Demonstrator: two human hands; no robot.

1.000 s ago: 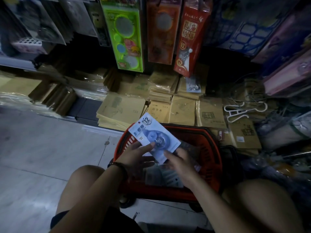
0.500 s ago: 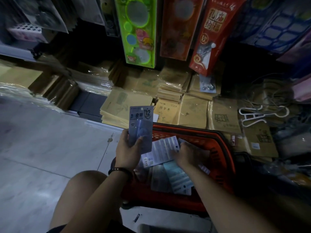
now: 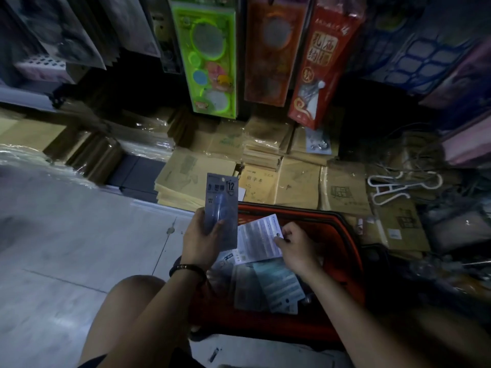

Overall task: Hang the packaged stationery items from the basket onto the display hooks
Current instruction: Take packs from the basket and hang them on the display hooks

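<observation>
A red basket (image 3: pixel 342 235) stands on the floor between my knees, with several flat stationery packs inside. My left hand (image 3: pixel 202 240) holds a blue carded pack marked 12 (image 3: pixel 221 205) upright above the basket's left rim, thumb across its front. My right hand (image 3: pixel 295 248) pinches the edge of a second pack (image 3: pixel 259 237), white printed back facing up, lifted slightly over the basket. More packs (image 3: pixel 276 288) lie loose below it. No display hooks are plainly visible.
Brown exercise books (image 3: pixel 297 181) are stacked on the low shelf behind the basket. Hanging packs, green (image 3: pixel 210 57), orange (image 3: pixel 271 49) and red (image 3: pixel 318 65), dangle above them. White hangers (image 3: pixel 398 187) lie at the right. Pale tiled floor (image 3: pixel 66 235) stretches to the left.
My left hand took over the blue pack alone and turned it upright. My right hand dropped into the basket and picked up a second pack by its edge.
</observation>
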